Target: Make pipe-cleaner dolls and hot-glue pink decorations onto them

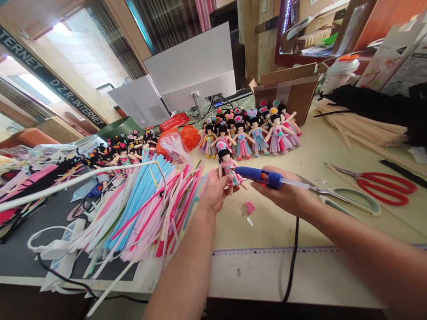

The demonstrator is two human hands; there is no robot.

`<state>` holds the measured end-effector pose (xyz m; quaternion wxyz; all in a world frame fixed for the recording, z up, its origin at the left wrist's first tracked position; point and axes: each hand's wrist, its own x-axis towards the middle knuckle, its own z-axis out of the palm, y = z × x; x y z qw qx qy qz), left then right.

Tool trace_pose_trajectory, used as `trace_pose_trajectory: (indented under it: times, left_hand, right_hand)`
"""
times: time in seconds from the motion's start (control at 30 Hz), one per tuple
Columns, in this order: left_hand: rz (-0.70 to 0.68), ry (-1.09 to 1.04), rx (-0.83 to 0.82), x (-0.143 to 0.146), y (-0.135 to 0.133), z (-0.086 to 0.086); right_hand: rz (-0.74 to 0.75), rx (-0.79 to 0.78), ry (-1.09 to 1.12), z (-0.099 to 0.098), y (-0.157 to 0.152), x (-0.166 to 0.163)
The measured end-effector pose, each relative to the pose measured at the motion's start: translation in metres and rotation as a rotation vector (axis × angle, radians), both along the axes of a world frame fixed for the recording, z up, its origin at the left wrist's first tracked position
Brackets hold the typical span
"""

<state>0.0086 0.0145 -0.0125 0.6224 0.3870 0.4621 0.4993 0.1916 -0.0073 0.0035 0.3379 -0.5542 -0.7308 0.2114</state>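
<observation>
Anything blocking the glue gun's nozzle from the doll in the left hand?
Nothing visible: the glue gun in the right hand has its tip at the doll; contact can't be told. The left hand grips lower down.

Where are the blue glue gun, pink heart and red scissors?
Blue glue gun (251,174), head view: its barrel.
Pink heart (252,207), head view: its right side.
Red scissors (362,177), head view: base of the handles.

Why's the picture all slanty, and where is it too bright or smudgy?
Head view: the monitor and lettered strip lean, perhaps from a wide, tilted lens; white glare washes out patches at upper left; the right forearm blurs toward the lower right.
</observation>
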Motion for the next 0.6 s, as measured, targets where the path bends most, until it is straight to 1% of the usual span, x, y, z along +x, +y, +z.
trace_pose_trajectory:
  times: [0.3,0.6]
  left_hand:
    - [-0.003,-0.002,-0.002,0.0002,-0.0011,0.0024]
    - [0.002,0.009,-0.018,0.0009,-0.0012,0.0040]
  right_hand:
    - [0.006,-0.024,0.038,0.0024,-0.0005,-0.0012]
    - [0.021,0.084,0.122,-0.0018,0.0007,-0.0010]
